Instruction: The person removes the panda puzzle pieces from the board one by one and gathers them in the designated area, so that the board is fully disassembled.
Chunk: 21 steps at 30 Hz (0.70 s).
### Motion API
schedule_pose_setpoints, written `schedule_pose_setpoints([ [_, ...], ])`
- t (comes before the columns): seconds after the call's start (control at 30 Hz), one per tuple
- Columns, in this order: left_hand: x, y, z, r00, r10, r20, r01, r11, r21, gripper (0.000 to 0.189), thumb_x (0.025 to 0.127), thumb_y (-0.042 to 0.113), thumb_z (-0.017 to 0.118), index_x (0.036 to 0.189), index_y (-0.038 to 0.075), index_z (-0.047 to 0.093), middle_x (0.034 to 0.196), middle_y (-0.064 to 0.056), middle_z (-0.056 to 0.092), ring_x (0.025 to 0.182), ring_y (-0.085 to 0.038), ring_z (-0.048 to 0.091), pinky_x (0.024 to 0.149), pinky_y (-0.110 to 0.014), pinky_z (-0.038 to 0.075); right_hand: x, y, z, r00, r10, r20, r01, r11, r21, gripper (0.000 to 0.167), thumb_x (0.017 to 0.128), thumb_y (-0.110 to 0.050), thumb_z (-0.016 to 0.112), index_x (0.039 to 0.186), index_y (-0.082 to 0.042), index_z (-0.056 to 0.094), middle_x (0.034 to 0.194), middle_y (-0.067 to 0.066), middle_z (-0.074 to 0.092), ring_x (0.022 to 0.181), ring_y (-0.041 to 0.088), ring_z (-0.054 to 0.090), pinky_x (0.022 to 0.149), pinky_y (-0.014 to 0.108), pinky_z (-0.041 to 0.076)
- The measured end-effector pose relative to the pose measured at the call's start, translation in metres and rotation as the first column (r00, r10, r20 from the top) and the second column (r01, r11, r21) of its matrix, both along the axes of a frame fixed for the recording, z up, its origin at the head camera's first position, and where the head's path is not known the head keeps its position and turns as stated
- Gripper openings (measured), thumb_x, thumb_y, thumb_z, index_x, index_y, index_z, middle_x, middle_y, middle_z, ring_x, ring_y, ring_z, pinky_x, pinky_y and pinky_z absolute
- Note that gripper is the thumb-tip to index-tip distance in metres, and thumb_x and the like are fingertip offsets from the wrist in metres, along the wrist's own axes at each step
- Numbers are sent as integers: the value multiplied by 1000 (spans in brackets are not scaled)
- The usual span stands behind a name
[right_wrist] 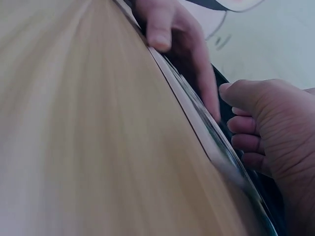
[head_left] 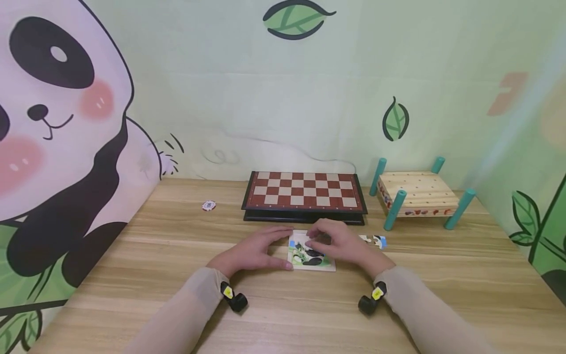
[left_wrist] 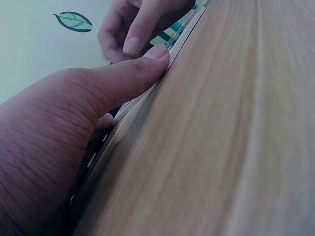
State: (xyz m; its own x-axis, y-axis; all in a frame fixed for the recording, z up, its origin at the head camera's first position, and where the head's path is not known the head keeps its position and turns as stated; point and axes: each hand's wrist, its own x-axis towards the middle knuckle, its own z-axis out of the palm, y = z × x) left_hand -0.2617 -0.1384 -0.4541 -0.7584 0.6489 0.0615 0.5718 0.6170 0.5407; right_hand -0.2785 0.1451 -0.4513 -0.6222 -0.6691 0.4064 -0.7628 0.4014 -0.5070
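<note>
Flat, pale-rimmed puzzle; left hand spread, touching; right hand curled, grip unclear

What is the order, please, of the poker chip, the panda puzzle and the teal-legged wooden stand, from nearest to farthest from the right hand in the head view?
From the right hand:
1. Panda puzzle: partly beneath the hand.
2. Teal-legged wooden stand: to the right, farther back.
3. Poker chip: far over to the left.

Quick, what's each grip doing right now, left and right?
Left grip: open, thumb touching the puzzle.
Right grip: fingers curled above the puzzle; can't tell if it's holding anything.
</note>
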Motion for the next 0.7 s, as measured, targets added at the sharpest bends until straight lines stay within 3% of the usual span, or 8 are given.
schedule_pose_setpoints([
  [0.2, 0, 1, -2, 1000, -4, -2, 4, 1000, 5, 94, 79, 72, 70, 154, 23, 42, 159, 9, 37, 146, -15, 30, 119, -42, 27, 0, -26, -2, 998, 38, 43, -41, 997, 67, 28, 94, -31, 73, 115, -13, 68, 108, -4, 65, 100, 10, 61, 87, 30, 55],
  [0.7, 0, 0, -1, 1000, -2, -6, 2, 1000, -1, 94, 80, 72, 70, 154, 22, 43, 159, 6, 38, 147, -18, 31, 119, -45, 27, 5, -30, -2, 1000, -24, -14, 26, 993, 119, 31, 92, -37, 75, 111, -14, 68, 107, -5, 64, 100, 10, 53, 89, 32, 51],
])
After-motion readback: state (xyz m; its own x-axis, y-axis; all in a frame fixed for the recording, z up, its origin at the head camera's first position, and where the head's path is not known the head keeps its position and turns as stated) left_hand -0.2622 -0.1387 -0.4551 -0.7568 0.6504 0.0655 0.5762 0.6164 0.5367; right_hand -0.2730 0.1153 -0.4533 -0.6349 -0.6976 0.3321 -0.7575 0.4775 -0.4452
